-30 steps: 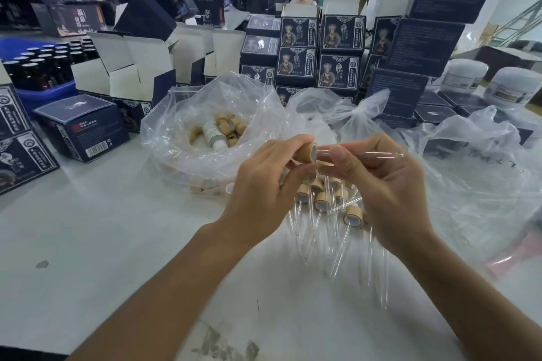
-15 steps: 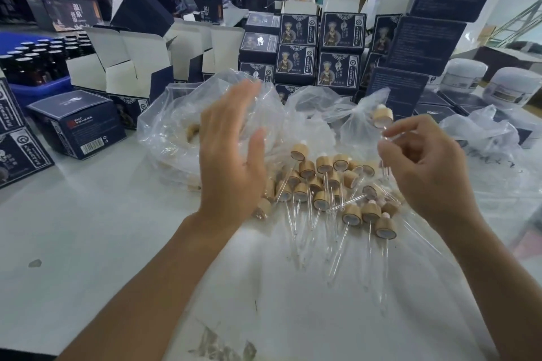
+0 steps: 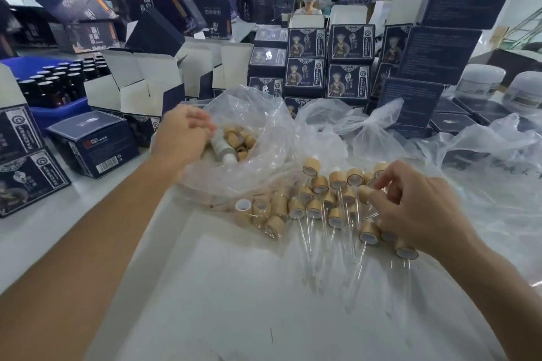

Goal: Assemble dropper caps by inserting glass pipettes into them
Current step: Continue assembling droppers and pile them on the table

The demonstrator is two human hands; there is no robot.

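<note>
A white table [image 3: 264, 316] ran through a crowded packing room. Dark printed boxes [image 3: 328, 64] stood stacked behind it, open cartons [image 3: 140, 88] lay to the left, and a blue crate [image 3: 58, 108] held dark bottles [image 3: 55, 82]. White jars [image 3: 481, 79] sat far right. Another person [image 3: 309, 1] in a headset sat at the back.

The finished droppers [image 3: 331, 202] lay heaped mid-table: tan wood-look caps with clear glass pipettes pointing toward the camera. Loose caps [image 3: 239, 139] sat in a clear bag [image 3: 258, 126] behind them, beside a small white bottle [image 3: 223, 148].

The left hand [image 3: 183, 135] reached into the bag's mouth, fingers curled; whether it held anything could not be told. The right hand [image 3: 416, 208] rested over the heap's right side, fingers loosely bent, touching droppers.
</note>
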